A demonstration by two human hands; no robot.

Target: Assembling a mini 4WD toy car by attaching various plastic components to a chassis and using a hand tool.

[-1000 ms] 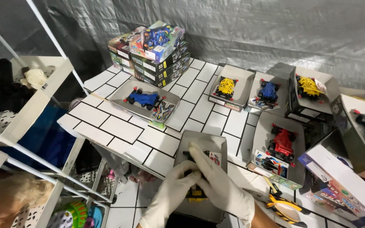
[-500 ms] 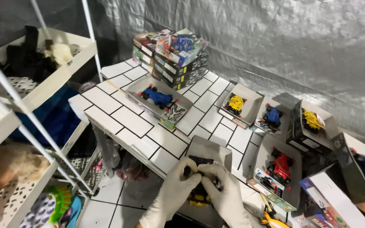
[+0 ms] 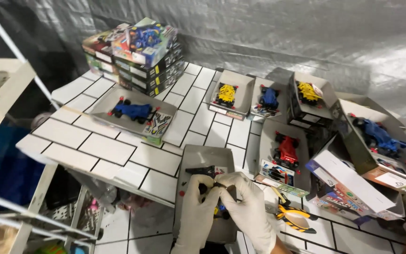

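Observation:
My left hand [image 3: 197, 207] and my right hand [image 3: 248, 207], both in white gloves, meet over an open grey box lid [image 3: 203, 157] at the tiled table's near edge. Together they pinch a small dark part [image 3: 218, 186] between their fingertips. A black piece [image 3: 201, 170] lies in the lid just beyond them, and a bit of blue and yellow shows under my hands. Small red bits [image 3: 181, 193] lie on the lid's left side.
Toy race cars sit in open boxes: blue [image 3: 133, 111], yellow [image 3: 226, 95], blue [image 3: 269, 99], yellow [image 3: 308, 92], red [image 3: 286, 150], blue [image 3: 377, 134]. Stacked kit boxes [image 3: 135, 51] stand at the back left. Yellow-handled cutters [image 3: 293, 218] lie right of my hands. A white shelf frame [image 3: 5, 103] stands left.
The view has swung right and closer. My hands stay together over the grey lid, working the small dark part.

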